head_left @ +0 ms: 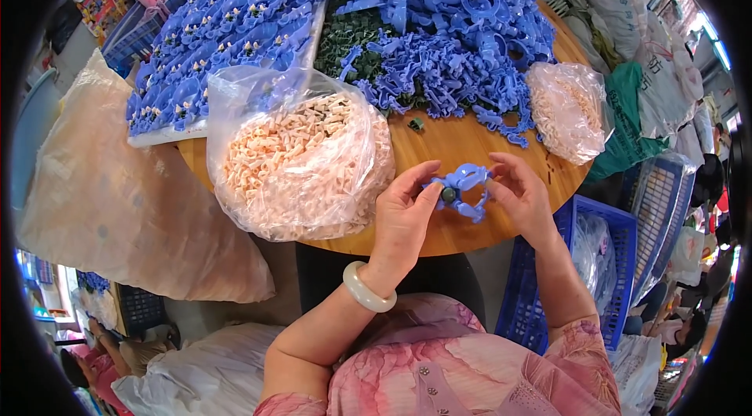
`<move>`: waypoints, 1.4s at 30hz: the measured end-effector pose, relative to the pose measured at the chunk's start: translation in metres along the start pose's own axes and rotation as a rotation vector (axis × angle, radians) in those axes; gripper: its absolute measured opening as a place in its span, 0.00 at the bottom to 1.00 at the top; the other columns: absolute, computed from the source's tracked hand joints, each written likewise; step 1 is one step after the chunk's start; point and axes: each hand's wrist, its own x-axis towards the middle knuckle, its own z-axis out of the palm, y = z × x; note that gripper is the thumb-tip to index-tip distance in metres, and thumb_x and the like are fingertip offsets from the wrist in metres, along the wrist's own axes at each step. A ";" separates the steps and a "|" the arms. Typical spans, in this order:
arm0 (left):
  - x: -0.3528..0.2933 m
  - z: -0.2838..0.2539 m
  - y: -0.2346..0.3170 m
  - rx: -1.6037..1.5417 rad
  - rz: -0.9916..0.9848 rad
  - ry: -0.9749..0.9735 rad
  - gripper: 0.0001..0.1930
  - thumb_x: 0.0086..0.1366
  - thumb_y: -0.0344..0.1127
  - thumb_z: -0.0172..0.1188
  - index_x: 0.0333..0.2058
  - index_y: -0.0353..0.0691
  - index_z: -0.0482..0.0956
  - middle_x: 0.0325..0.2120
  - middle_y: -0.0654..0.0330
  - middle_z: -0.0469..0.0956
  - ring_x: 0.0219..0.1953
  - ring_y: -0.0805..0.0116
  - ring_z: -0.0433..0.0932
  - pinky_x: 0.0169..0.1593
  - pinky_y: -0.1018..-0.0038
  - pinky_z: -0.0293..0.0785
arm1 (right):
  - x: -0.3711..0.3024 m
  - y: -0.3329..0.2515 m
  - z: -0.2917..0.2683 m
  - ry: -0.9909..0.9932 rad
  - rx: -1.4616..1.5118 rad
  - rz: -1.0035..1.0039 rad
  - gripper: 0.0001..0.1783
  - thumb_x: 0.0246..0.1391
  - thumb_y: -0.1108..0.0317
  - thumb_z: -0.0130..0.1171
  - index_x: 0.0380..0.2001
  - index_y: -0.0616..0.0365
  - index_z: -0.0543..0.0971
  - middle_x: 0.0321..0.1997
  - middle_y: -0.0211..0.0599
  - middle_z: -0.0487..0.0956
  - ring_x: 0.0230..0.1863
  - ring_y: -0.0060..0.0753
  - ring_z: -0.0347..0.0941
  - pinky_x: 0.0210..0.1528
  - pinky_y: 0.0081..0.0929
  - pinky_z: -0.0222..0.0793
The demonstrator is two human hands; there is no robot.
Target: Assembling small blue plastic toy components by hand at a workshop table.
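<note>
Blue plastic ring, dark green insert at its left, is held above the near edge of the desk. Left hand: grip pinching beside the insert. Right hand: grip on the opposite rim. Advisable: brace close, press squarely, avoid flexing.

Blue piece (dark-green disc).
</note>
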 end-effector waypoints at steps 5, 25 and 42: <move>-0.001 -0.002 0.007 0.000 -0.002 -0.050 0.15 0.64 0.25 0.53 0.50 0.32 0.72 0.39 0.60 0.76 0.40 0.77 0.75 0.44 0.81 0.72 | 0.001 -0.008 0.001 -0.063 -0.194 -0.067 0.18 0.47 0.73 0.62 0.44 0.59 0.75 0.34 0.26 0.72 0.28 0.12 0.66 0.29 0.11 0.62; 0.003 0.003 0.018 0.106 -0.181 -0.163 0.15 0.66 0.30 0.52 0.49 0.30 0.72 0.39 0.57 0.77 0.38 0.70 0.78 0.47 0.73 0.76 | 0.004 -0.005 -0.004 0.033 -0.190 -0.106 0.16 0.46 0.73 0.60 0.42 0.61 0.76 0.33 0.26 0.72 0.29 0.13 0.66 0.29 0.12 0.63; -0.012 0.013 0.016 0.367 0.096 -0.050 0.12 0.64 0.27 0.54 0.45 0.29 0.74 0.32 0.66 0.75 0.32 0.84 0.69 0.34 0.87 0.66 | -0.011 -0.024 0.000 -0.058 -0.358 -0.160 0.36 0.40 0.57 0.70 0.53 0.56 0.69 0.50 0.36 0.71 0.43 0.32 0.71 0.43 0.27 0.69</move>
